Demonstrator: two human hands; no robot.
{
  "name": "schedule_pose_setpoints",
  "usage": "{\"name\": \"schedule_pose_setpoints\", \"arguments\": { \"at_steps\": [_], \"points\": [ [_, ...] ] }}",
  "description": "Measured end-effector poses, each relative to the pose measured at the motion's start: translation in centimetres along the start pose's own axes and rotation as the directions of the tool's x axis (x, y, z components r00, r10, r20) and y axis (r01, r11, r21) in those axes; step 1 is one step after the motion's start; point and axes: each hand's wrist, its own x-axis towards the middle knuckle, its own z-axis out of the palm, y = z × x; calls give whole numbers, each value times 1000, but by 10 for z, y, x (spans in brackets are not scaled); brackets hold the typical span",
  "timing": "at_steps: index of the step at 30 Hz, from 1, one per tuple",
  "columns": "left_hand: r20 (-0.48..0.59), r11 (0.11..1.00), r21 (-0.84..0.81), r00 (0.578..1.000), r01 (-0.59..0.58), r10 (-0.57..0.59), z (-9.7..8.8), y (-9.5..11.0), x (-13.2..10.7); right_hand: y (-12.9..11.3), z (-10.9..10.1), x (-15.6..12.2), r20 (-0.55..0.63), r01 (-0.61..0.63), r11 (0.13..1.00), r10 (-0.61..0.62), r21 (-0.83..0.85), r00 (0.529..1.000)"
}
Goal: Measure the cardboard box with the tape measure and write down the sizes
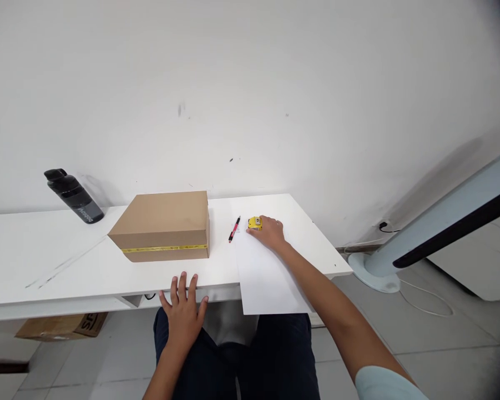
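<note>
My right hand [270, 232] is closed around a small yellow tape measure [255, 223], over the far end of a white sheet of paper [258, 278]. The paper's near end hangs past the table's front edge. Just left of the tape measure lies a red and black pen [234, 230], apart from my fingers. With fingers spread, my left hand [184, 308] is at the table's front edge and holds nothing. Beyond its fingertips sits a closed brown cardboard box [166, 214] with a yellow strip along its front side.
A dark bottle [75, 197] stands on the white table [75, 266], left of the box. Another cardboard box [62, 326] is on the floor below. To the right rises a pale column-shaped appliance [445, 216] with a round base and cable. A wall runs behind the table.
</note>
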Motion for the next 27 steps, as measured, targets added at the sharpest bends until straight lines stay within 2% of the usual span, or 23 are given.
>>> {"name": "schedule_pose_setpoints", "arguments": {
  "at_steps": [5, 7, 9, 12, 14, 16, 19, 22, 24, 25, 27],
  "points": [
    [44, 1000, 28, 999, -14, 13, 3, -5, 2, 6, -11, 39, -65, -151, 988, 151, -4, 986],
    [75, 999, 32, 997, -19, 17, 2, -6, 1, 7, -14, 49, -70, -164, 986, 163, -11, 984],
    [98, 999, 32, 995, -26, 22, 0, -6, 1, 2, -13, 53, -67, -108, 994, 106, -26, 992],
    [111, 999, 23, 993, -31, 28, -2, -4, 2, -17, -7, 49, 4, 99, 995, -99, -32, 995],
    [122, 1000, 9, 992, -27, 26, -1, -5, 2, -32, -2, 46, 102, 248, 969, -247, 3, 964],
    [138, 1000, -3, 990, -15, 15, -1, -6, 2, -43, 2, 46, 182, 328, 943, -333, 58, 925],
    [142, 999, -28, 990, 15, -11, -7, -4, -2, -45, -3, 51, 208, 316, 940, -337, 129, 918],
    [87, 996, -70, 995, 48, -42, -20, 11, 9, -31, -16, 54, 151, 222, 953, -256, 208, 955],
    [90, 985, -148, 991, -84, 98, -26, 29, 35, -20, -21, 48, 102, 162, 941, -200, 298, 975],
    [112, 953, -213, 964, -214, 241, -26, 39, 53, -16, -21, 43, 87, 143, 926, -184, 350, 979],
    [182, 849, -337, 856, -408, 484, -19, 59, 95, -14, -16, 32, 92, 127, 889, -185, 439, 978]
  ]
}}
